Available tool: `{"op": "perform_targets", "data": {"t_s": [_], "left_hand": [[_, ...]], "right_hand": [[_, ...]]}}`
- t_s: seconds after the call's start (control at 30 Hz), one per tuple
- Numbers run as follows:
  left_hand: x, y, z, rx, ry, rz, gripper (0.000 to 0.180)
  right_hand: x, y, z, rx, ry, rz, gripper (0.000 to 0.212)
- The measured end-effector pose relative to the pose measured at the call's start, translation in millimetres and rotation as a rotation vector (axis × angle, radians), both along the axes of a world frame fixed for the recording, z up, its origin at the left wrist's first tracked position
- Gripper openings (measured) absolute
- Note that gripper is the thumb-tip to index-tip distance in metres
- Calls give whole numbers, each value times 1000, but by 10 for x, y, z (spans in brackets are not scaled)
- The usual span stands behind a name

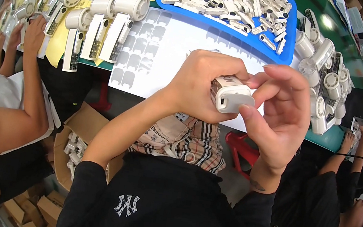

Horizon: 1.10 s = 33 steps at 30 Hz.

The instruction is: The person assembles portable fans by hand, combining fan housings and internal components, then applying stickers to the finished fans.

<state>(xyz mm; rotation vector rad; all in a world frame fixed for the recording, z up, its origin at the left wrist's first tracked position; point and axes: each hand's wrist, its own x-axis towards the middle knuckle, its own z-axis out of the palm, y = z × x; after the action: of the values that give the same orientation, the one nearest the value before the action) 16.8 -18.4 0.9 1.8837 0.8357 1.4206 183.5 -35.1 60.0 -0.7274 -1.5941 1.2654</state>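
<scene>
My left hand (195,83) is wrapped around a white handheld fan (229,86); its end, with a small dark port, points toward me. The rest of the fan is hidden in the hand. A grey rounded sticker (241,101) lies against that end face, partly over it. The thumb of my right hand (281,116) presses on the sticker's edge, with the index finger bent above it. Beyond my hands, a white sheet (176,52) carries rows of the same grey stickers, with bare gaps among them.
A blue tray (290,31) full of small white parts stands at the back. White fans lie in piles at the left (124,8) and right (332,86). Co-workers sit on both sides, one arm (36,42) reaching over the table at left. A cardboard box (64,153) holds white parts below.
</scene>
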Motion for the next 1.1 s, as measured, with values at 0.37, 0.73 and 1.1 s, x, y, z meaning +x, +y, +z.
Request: {"op": "perform_targets", "data": {"t_s": [0.37, 0.73, 1.1], "left_hand": [[-6, 10, -11, 15, 0, -6, 35], [-10, 20, -17, 5, -11, -9, 35], [3, 12, -6, -1, -28, -5, 33]], "right_hand": [[-8, 4, 2, 33, -19, 0, 53], [-10, 20, -17, 84, -30, 0, 53], [-15, 5, -3, 91, -49, -14, 52]]}}
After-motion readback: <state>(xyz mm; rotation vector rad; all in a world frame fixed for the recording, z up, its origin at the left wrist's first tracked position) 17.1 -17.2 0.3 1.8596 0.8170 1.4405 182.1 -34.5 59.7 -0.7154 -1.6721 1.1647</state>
